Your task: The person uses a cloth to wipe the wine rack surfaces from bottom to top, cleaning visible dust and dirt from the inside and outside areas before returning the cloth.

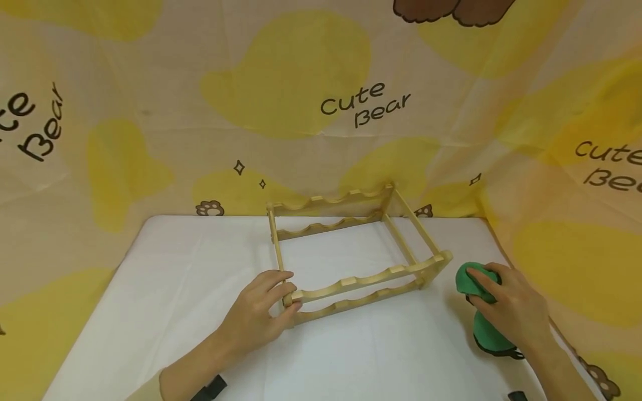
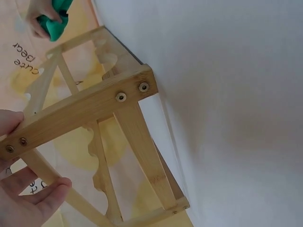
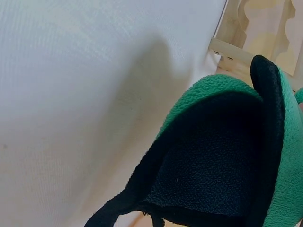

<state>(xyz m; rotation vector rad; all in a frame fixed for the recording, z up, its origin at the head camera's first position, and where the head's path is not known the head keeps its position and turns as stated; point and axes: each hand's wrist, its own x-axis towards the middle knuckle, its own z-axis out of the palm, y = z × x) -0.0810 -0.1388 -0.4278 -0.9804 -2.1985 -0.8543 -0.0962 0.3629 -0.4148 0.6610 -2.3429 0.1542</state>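
Your left hand (image 1: 261,306) pinches the wooden rack (image 1: 350,283) by one corner, your right hand (image 1: 519,303) clutches a green cloth (image 1: 491,334) off the end opposite that grip; likely wiping, next calling for contact.

On the flat white table (image 1: 376,356), I see the pale wooden rack with scalloped rails (image 1: 351,282), the person's left grip (image 1: 261,309) at its near left corner. Right of it, the black-trimmed green fuzzy fabric piece (image 1: 489,334) is in the right grip (image 1: 521,303). The yellow-patterned fabric sheet (image 1: 301,72) hangs behind.
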